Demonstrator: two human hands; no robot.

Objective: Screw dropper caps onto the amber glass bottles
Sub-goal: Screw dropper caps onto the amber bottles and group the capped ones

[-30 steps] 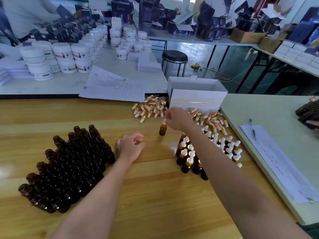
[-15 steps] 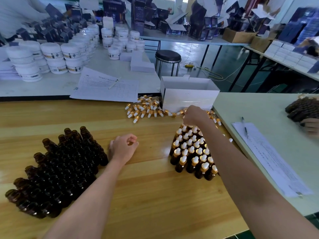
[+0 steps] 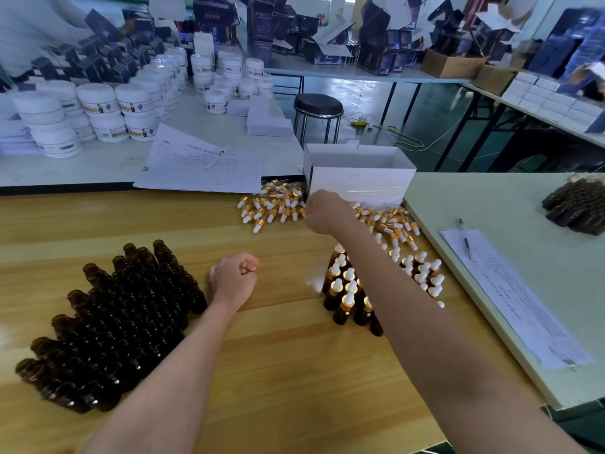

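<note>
Right hand [image 3: 327, 212]: fingers curled under, tips hidden; cannot tell whether they pinch anything. It hovers over the loose gold-collared dropper caps with white rubber bulbs [image 3: 271, 208], beside an open white cardboard box [image 3: 358, 178]. Left hand [image 3: 234, 278]: curled fist, nothing visible in it, on the wooden table [image 3: 294, 371] just beside the uncapped amber glass bottles [image 3: 124, 316]. Judgement: caps light, pipettes fragile, so take by the collar; bottles smooth, tippable, so grip the body.

Head view, down over wooden table [image 3: 294, 371]
</note>
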